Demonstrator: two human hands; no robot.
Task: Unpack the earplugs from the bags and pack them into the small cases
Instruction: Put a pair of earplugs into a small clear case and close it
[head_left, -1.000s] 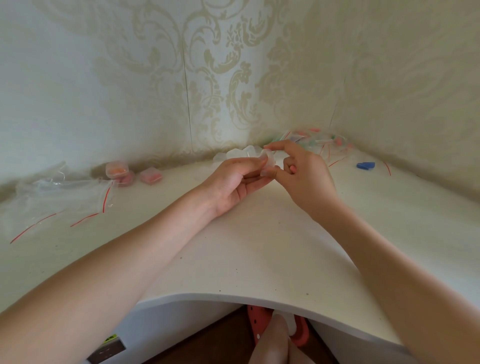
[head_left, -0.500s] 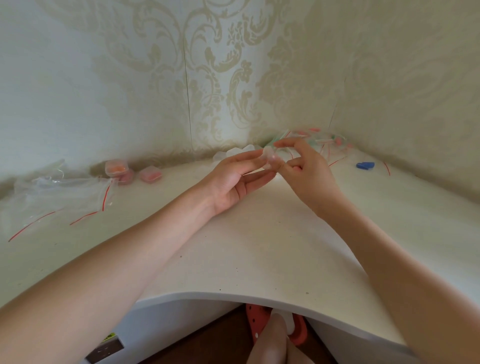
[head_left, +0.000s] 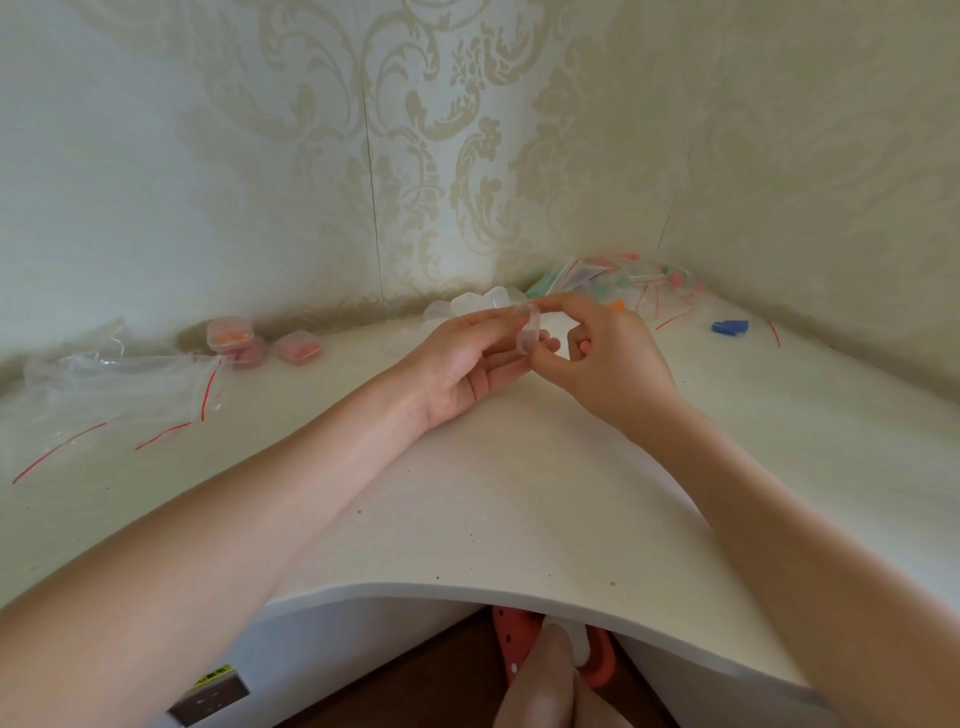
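A small clear case (head_left: 530, 332) is held above the white table (head_left: 467, 519), near the corner. My left hand (head_left: 467, 364) grips it from the left with fingertips, palm up. My right hand (head_left: 597, 353) pinches it from the right with thumb and forefinger. Whether the case is open is unclear. Behind the hands lie several empty clear cases (head_left: 483, 304). A pile of bags with coloured earplugs (head_left: 623, 283) sits in the far right corner. Three filled cases (head_left: 249, 340) with orange and pink earplugs lie at the far left.
Empty zip bags with red strips (head_left: 119, 395) are spread on the left of the table. A blue piece (head_left: 730, 326) lies at the far right near the wall. Patterned walls close the corner. The table's curved front edge (head_left: 467, 590) is near me.
My left hand's fingers have uncurled and now stretch out with the palm up. My right hand has shifted slightly right and its forefinger has come down onto the case.
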